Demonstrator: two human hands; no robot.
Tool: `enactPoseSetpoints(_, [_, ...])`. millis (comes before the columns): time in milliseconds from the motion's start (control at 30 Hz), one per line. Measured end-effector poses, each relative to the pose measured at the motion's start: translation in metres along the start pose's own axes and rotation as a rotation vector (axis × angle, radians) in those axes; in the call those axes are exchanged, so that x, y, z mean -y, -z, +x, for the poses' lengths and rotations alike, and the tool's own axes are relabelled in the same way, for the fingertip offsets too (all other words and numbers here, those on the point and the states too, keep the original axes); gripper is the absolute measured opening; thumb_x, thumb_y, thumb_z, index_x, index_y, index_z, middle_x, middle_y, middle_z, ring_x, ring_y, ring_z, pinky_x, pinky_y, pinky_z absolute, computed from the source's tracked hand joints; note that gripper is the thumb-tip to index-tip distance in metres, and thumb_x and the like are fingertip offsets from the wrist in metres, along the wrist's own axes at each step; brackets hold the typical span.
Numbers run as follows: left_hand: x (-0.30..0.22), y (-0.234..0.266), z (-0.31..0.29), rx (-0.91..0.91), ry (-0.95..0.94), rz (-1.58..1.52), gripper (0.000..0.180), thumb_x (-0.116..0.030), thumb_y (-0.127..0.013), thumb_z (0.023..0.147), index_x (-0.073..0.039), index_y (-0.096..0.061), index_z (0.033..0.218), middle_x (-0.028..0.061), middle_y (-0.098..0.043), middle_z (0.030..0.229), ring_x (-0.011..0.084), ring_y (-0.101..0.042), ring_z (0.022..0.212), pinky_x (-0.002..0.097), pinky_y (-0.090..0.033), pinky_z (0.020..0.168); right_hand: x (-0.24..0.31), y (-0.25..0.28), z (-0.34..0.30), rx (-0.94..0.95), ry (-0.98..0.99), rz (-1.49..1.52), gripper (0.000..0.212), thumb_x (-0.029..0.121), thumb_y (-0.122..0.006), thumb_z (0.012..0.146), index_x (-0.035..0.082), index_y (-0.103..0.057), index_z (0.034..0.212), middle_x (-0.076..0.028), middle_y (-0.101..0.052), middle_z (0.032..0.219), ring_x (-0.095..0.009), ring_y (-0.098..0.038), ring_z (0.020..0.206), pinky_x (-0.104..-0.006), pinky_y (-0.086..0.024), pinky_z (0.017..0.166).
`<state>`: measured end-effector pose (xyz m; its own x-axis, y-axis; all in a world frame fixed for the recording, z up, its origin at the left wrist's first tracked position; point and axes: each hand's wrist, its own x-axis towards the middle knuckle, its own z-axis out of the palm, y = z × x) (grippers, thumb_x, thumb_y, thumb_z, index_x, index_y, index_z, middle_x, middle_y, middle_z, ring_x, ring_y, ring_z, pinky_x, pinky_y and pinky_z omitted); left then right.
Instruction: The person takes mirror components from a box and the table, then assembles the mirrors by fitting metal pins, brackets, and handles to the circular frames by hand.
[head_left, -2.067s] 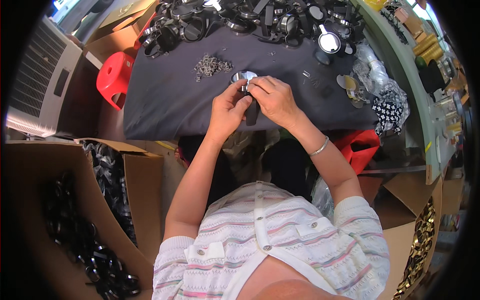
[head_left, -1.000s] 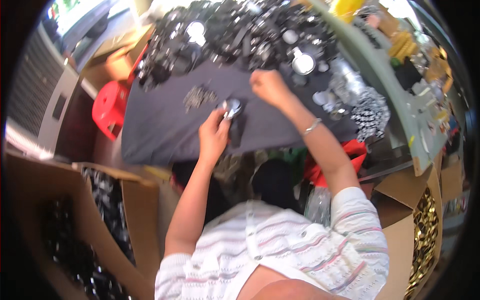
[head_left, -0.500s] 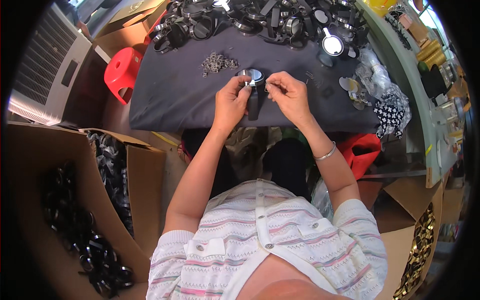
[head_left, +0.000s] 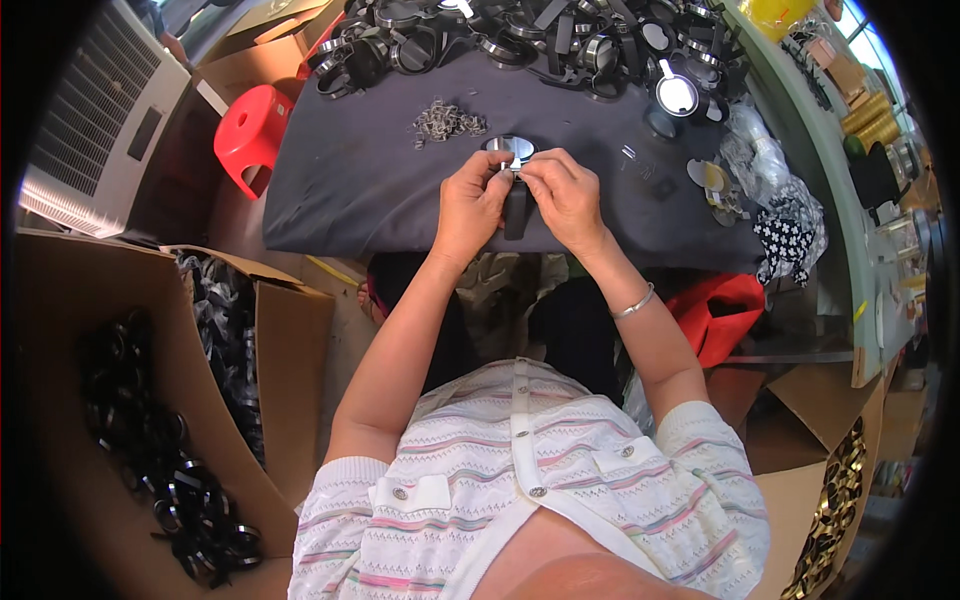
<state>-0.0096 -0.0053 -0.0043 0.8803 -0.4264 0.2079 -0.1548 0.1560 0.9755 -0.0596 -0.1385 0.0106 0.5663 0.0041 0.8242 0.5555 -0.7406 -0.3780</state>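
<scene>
A wristwatch with a shiny round face and a black strap is between my hands near the cloth's front edge. My left hand is closed, pinching the watch by its strap just below the face. My right hand is closed too, its fingertips against the strap beside the left fingertips. It pinches a small metal piece that looks like a buckle, mostly hidden by the fingers. A heap of small metal buckles lies beyond my left hand. Several thin metal pins lie to the right of my right hand.
Many black-strapped watches are piled along the table's far side. Plastic wrap and a patterned cloth lie at the right edge. A red stool stands left; cardboard boxes of watch parts flank me.
My right hand has moved left with the small metal piece, from a little apart to the strap at my left fingertips. The left hand keeps its pinch on the watch.
</scene>
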Motion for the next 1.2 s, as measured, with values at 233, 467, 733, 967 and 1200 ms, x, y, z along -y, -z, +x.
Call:
enactPoseSetpoints(233, [0.001, 0.002, 0.001, -0.002, -0.007, 0.009, 0.016, -0.005, -0.054, 0.084, 0.000, -0.059, 0.099, 0.0012, -0.055, 0.062, 0.0049, -0.049, 0.048, 0.0221, -0.041, 0.041, 0.001, -0.001, 0.003, 0.017, 0.091, -0.070, 0.018, -0.007, -0.065, 0.068, 0.001, -0.056, 0.081, -0.010, -0.058, 0.078, -0.027, -0.060, 0.062, -0.0330, -0.049, 0.053])
enactPoseSetpoints(467, [0.003, 0.005, -0.005, -0.005, -0.028, -0.010, 0.017, -0.005, -0.055, 0.084, -0.002, -0.060, 0.100, 0.0002, -0.059, 0.069, 0.0028, -0.049, 0.052, 0.0199, -0.041, 0.042, 0.003, -0.009, -0.001, -0.016, -0.050, 0.037, 0.013, -0.004, -0.065, 0.071, 0.002, -0.057, 0.080, -0.011, -0.057, 0.073, -0.027, -0.059, 0.060, -0.0328, -0.046, 0.051])
enactPoseSetpoints(733, [-0.001, -0.001, -0.003, -0.019, 0.007, 0.067, 0.018, -0.003, -0.051, 0.086, -0.002, -0.059, 0.101, -0.0011, -0.057, 0.076, 0.0022, -0.047, 0.056, 0.0182, -0.040, 0.041, -0.010, 0.032, -0.002, 0.100, -0.157, -0.199, 0.008, 0.001, -0.064, 0.076, 0.003, -0.059, 0.082, -0.011, -0.058, 0.076, -0.029, -0.060, 0.065, -0.0341, -0.047, 0.055])
enactPoseSetpoints(967, [-0.004, -0.012, 0.010, -0.055, -0.007, 0.076, 0.016, -0.003, -0.053, 0.083, -0.002, -0.060, 0.098, 0.0003, -0.057, 0.068, 0.0037, -0.047, 0.049, 0.0211, -0.041, 0.041, -0.073, 0.116, -0.004, 0.436, -0.090, -0.681, 0.004, 0.011, -0.053, 0.079, 0.008, -0.056, 0.077, -0.011, -0.053, 0.075, -0.029, -0.058, 0.071, -0.0393, -0.047, 0.060])
enactPoseSetpoints(1200, [0.000, -0.002, 0.000, -0.051, -0.030, 0.133, 0.017, -0.002, -0.052, 0.083, -0.002, -0.059, 0.097, 0.0039, -0.060, 0.072, 0.0057, -0.049, 0.050, 0.0224, -0.041, 0.041, -0.079, 0.112, -0.006, 0.728, 0.179, -0.750, 0.004, 0.012, -0.052, 0.073, 0.007, -0.051, 0.072, -0.008, -0.052, 0.073, -0.023, -0.058, 0.069, -0.0340, -0.049, 0.059])
